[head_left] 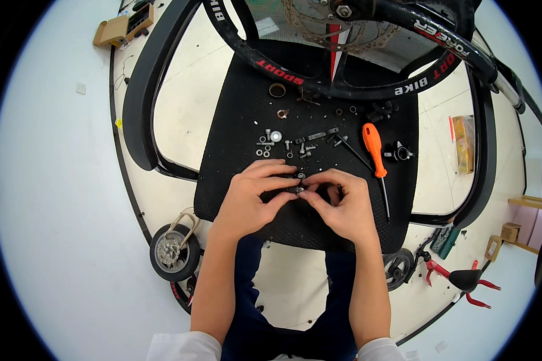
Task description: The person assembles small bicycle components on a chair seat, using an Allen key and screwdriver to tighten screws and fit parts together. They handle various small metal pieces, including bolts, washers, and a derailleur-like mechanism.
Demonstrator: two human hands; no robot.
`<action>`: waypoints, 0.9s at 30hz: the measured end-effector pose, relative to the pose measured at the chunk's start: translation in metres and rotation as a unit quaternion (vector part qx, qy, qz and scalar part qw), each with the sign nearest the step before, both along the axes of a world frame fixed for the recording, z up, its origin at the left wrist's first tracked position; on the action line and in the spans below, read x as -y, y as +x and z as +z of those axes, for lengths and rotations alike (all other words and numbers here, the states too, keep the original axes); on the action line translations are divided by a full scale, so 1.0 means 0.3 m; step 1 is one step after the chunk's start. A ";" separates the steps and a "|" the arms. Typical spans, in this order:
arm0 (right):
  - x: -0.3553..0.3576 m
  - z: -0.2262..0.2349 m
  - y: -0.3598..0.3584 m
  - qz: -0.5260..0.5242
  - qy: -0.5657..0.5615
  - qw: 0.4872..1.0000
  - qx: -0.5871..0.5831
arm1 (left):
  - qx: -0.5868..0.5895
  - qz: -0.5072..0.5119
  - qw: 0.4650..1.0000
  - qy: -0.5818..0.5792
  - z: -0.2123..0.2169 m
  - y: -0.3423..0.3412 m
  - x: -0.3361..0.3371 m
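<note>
My left hand (pixel 250 195) and my right hand (pixel 343 201) meet over the front of a black chair seat (pixel 247 129). Their fingertips pinch a small dark part (pixel 300 177) with a shiny metal bit; fingers hide most of it, so its kind cannot be made out. Just beyond the fingers lie loose bolts (pixel 309 148), small washers (pixel 259 153) and a larger round washer (pixel 276 136). A slim dark bracket (pixel 316 136) rests behind them. To the right of my right hand is a screwdriver (pixel 373 144) with an orange handle, beside a hex key (pixel 355 153).
A bicycle wheel (pixel 355 90) with a brake disc (pixel 343 24) and fork rests over the seat's back. A black clamp (pixel 399 153) and brass-coloured ring (pixel 277 90) lie on the seat. Armrests (pixel 141 90) flank it. A small wheel (pixel 174 253) and red frame (pixel 442 271) are on the floor.
</note>
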State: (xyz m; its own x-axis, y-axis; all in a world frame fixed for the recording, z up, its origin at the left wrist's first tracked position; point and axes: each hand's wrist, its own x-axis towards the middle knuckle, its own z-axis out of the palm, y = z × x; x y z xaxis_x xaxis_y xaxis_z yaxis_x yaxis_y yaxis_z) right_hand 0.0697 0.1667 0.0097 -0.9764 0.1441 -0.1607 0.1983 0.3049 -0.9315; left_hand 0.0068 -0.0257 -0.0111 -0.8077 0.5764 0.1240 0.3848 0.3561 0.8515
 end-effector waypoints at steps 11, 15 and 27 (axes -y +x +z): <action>-0.011 -0.022 -0.016 -0.037 0.095 0.994 0.026 | 0.118 -0.004 0.986 0.121 0.006 -0.013 0.039; -0.011 -0.042 -0.016 -0.033 0.086 0.995 0.046 | 0.125 -0.008 0.982 0.144 0.008 -0.008 0.039; 0.054 -0.134 -0.092 -0.054 0.264 0.956 -0.116 | 0.078 0.024 0.993 0.083 0.009 -0.019 0.078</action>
